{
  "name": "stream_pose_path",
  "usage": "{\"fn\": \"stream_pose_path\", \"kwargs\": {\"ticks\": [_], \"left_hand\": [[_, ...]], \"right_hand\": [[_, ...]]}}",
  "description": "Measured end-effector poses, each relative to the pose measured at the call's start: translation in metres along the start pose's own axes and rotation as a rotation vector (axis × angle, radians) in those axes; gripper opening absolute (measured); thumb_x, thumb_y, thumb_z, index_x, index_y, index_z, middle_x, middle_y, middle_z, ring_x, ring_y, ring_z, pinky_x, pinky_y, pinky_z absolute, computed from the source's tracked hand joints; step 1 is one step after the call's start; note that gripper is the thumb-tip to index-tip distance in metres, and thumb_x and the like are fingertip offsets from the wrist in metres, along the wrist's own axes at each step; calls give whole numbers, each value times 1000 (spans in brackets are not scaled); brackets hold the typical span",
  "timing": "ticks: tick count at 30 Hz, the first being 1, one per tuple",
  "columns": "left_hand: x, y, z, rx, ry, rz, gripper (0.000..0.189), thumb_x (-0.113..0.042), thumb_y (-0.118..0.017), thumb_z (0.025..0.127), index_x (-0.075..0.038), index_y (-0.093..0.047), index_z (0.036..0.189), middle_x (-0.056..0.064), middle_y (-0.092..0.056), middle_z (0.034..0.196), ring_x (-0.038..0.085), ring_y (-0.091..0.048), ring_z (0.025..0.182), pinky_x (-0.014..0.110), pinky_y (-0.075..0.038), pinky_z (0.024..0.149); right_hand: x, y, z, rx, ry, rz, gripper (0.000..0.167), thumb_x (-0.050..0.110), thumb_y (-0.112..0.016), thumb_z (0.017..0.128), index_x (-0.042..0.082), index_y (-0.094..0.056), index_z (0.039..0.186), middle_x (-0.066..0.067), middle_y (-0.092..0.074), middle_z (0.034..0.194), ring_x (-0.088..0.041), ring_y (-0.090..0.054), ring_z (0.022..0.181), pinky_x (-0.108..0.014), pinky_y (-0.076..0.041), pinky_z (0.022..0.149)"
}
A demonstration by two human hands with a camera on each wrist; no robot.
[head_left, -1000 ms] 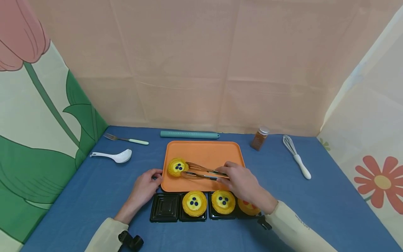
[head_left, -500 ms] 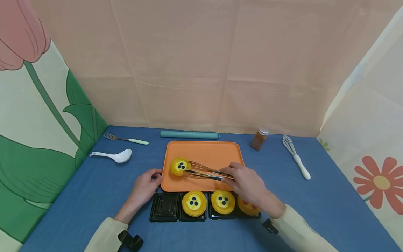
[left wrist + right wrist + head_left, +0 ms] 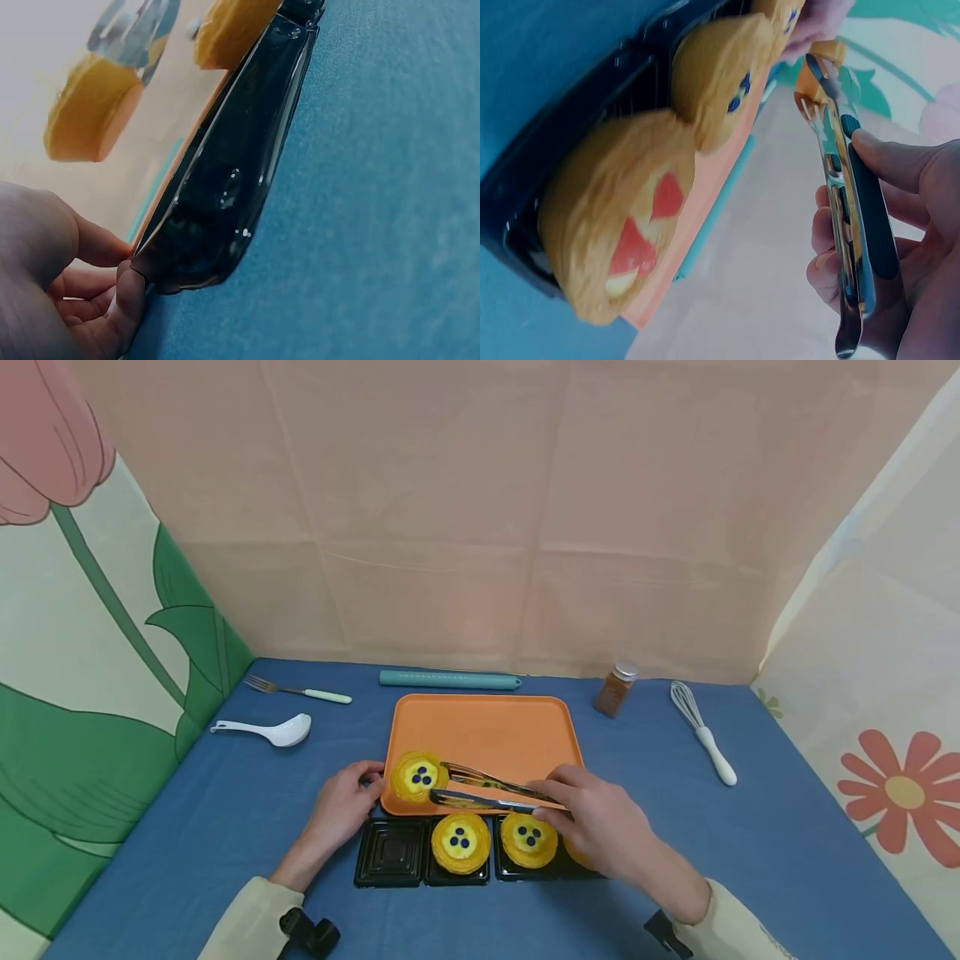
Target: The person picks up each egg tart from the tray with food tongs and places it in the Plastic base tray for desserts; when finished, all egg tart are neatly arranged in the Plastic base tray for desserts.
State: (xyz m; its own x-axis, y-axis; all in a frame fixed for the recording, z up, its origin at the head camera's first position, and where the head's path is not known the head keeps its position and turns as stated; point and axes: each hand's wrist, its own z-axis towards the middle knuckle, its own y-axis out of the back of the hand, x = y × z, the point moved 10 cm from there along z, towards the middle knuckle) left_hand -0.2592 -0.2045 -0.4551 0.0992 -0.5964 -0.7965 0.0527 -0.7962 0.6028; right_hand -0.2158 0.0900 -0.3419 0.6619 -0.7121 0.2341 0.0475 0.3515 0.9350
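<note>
My right hand (image 3: 611,827) grips metal tongs (image 3: 483,802) with dark handle grips. Between the tong tips is an egg tart (image 3: 414,777) topped with blueberries, raised over the front left of the orange tray (image 3: 480,722). My left hand (image 3: 339,808) pinches the tray's left edge near its front corner. In front of the tray lie black plastic containers (image 3: 388,853); the leftmost compartment's ridged bottom shows. Two blueberry tarts, one left (image 3: 461,845) and one right (image 3: 529,842), sit in compartments. A tart with red pieces (image 3: 619,217), mostly behind my right hand in the head view, sits at the right end.
A teal rolling pin (image 3: 450,680) lies behind the tray. To the left are a fork (image 3: 300,692) and a white ladle (image 3: 277,732). On the right stand a spice jar (image 3: 617,689) and a whisk (image 3: 705,735). Fabric walls border the blue table (image 3: 187,843).
My right hand, tongs and the gripped tart have come toward the tray's front edge; the tart first shifted slightly right, then left and upward. My left hand has stayed at the tray.
</note>
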Motion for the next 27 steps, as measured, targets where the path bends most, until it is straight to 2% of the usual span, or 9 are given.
{"fn": "stream_pose_path", "kwargs": {"ticks": [5, 11, 17, 22, 27], "left_hand": [[-1, 0, 0, -3, -12, 6, 34, -13, -56, 100, 5, -63, 128, 10, -63, 98, 18, -55, 65, 32, -49, 58], [-2, 1, 1, -4, -33, 29, 34, -14, -57, 99, 5, -64, 126, 10, -64, 99, 19, -51, 68, 32, -42, 61], [-1, 1, 1, -7, -29, 25, 34, -13, -57, 98, 4, -65, 126, 9, -64, 98, 19, -50, 64, 32, -40, 60], [0, 1, 0, -4, -10, 5, 33, -13, -58, 99, 4, -64, 127, 8, -63, 96, 18, -53, 62, 31, -44, 56], [0, 0, 0, -4, -5, -5, 33, -12, -58, 99, 4, -64, 127, 7, -62, 94, 18, -55, 64, 32, -49, 57]], "right_hand": [[17, -2, -5, 20, 65, 12, 32, 20, -80, 88, 17, -75, 119, 5, -62, 99, -4, -53, 75, -19, -46, 58], [26, -6, -10, 46, 97, 0, 31, 24, -80, 88, 18, -76, 118, 7, -60, 96, -2, -49, 71, -16, -43, 56], [35, -6, -12, 56, 140, -14, 30, 24, -81, 87, 18, -77, 117, 7, -61, 96, -2, -49, 72, -15, -42, 55], [45, -5, -12, 63, 184, -42, 30, 26, -81, 87, 19, -77, 116, 6, -61, 95, -2, -49, 73, -14, -41, 55], [52, -5, -9, 73, 223, -72, 29, 26, -82, 86, 19, -77, 114, 6, -61, 93, -2, -49, 73, -13, -41, 55]]}}
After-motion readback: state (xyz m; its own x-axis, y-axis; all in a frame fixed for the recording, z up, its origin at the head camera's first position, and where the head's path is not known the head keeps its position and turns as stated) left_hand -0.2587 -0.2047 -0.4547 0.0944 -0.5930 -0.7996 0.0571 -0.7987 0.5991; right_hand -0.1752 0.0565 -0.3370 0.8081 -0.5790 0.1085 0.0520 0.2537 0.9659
